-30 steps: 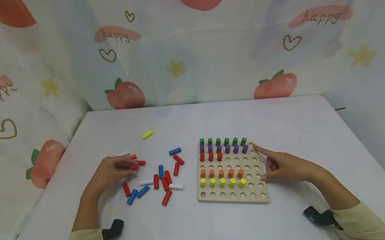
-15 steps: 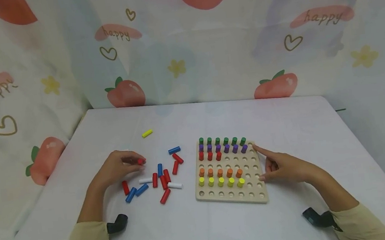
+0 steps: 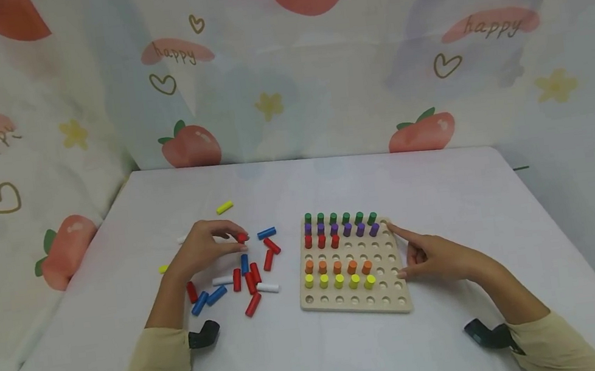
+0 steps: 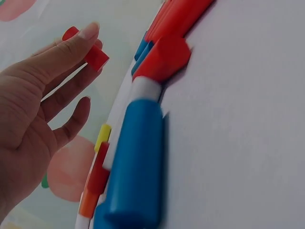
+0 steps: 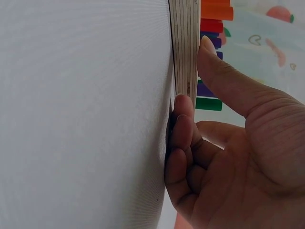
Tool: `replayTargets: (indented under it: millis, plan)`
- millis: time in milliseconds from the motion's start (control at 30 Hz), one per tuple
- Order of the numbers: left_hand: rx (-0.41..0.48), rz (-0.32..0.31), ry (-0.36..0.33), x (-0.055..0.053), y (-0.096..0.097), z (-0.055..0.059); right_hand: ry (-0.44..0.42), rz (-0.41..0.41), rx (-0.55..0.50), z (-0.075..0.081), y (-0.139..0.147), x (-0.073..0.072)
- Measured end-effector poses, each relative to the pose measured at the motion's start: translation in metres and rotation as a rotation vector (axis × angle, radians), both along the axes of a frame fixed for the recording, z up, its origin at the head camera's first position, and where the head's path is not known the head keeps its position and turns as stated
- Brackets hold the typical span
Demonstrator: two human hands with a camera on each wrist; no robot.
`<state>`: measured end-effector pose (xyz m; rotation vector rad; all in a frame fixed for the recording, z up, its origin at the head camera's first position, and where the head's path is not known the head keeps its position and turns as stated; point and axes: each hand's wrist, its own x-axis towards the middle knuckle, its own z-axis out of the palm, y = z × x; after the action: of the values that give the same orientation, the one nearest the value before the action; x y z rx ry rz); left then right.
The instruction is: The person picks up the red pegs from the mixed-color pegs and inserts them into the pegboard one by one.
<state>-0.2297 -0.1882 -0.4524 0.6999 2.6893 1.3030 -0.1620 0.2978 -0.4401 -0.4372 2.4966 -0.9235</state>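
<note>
My left hand [image 3: 200, 250] pinches a red peg [image 4: 97, 58] between thumb and fingers, raised over the left part of the table. Loose red, blue and white pegs lie just below it. The wooden pegboard [image 3: 357, 309] lies flat to the right, with upright rows of green, purple, red, orange and yellow pegs. The red row [image 3: 321, 242] has three pegs at its left end. My right hand [image 3: 442, 258] holds the board's right side: thumb and index finger lie on its top, the other fingers are curled against its edge [image 5: 185, 47].
A yellow peg [image 3: 225, 207] lies apart toward the back. Another yellow peg [image 3: 164, 268] and a white one [image 3: 181, 240] show beside my left hand. Blue pegs [image 3: 217, 295] lie near my left wrist. A patterned cloth [image 3: 319, 85] hangs behind the white table.
My left hand has moved right with the red peg, away from the left side of the loose pegs. My right hand stays on the pegboard.
</note>
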Motion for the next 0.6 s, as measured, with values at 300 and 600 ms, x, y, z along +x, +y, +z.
replayTargets:
  millis: [300, 600]
  plan:
    - [-0.001, -0.039, 0.001, -0.004, 0.026, 0.004, -0.007, -0.007, -0.01, 0.0, -0.001, 0.001]
    - [0.039, -0.089, 0.022, -0.01, 0.048, 0.008, -0.008, -0.011, 0.003, 0.001, -0.002, 0.0]
